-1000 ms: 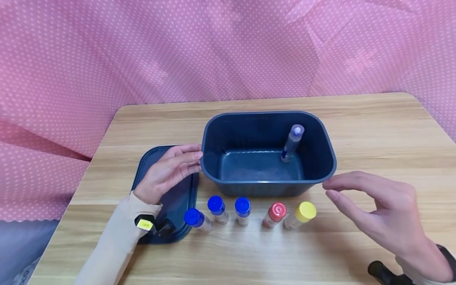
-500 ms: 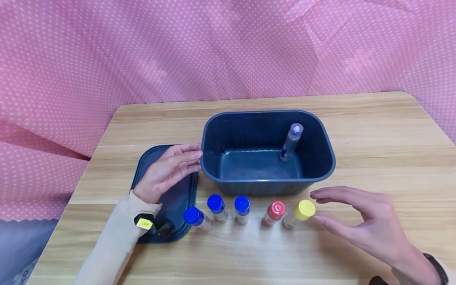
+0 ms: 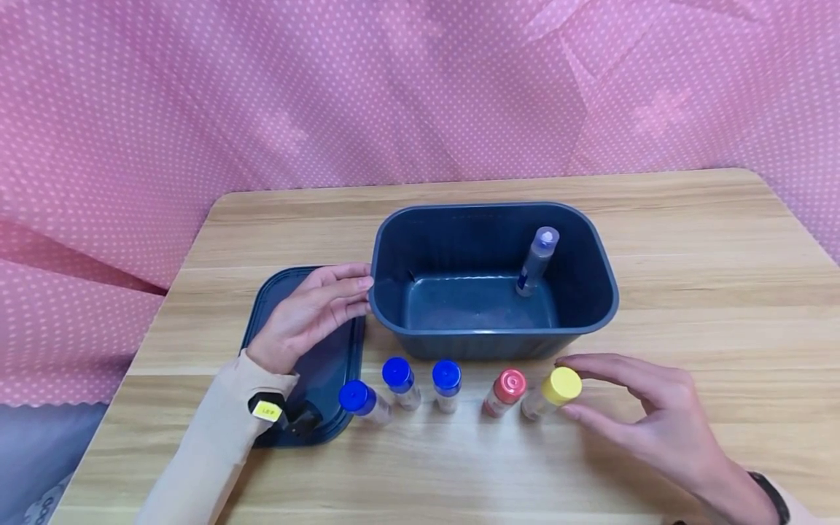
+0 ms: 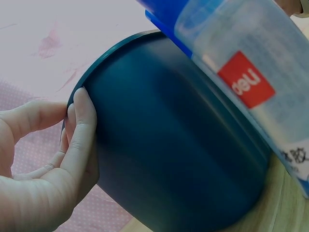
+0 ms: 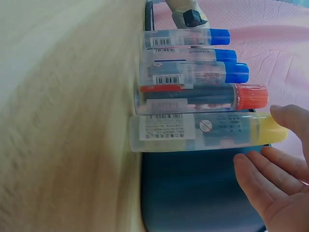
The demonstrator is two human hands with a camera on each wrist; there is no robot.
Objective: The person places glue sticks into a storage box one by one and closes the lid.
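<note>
A clear glue bottle with a yellow cap (image 3: 561, 386) stands at the right end of a row. My right hand (image 3: 646, 412) is spread beside it; in the right wrist view the thumb (image 5: 288, 118) overlaps the yellow cap and the fingers stay apart below it. A red-capped bottle (image 3: 505, 392) and several blue-capped glue bottles (image 3: 447, 386) stand to its left. My left hand (image 3: 315, 313) touches the left end of a dark blue bin (image 3: 492, 346), straight fingertips at its rim. Inside the bin, a clear bottle (image 3: 538, 260) leans at the right end.
Partly under my left forearm, a dark blue lid (image 3: 331, 372) lies on the wooden table (image 3: 709, 277). A pink dotted cloth (image 3: 420, 95) hangs behind the table. The bin stands just behind the row of bottles.
My right hand has moved left and toward me, from the bin's right front corner to the yellow-capped bottle. My left hand has stayed at the bin.
</note>
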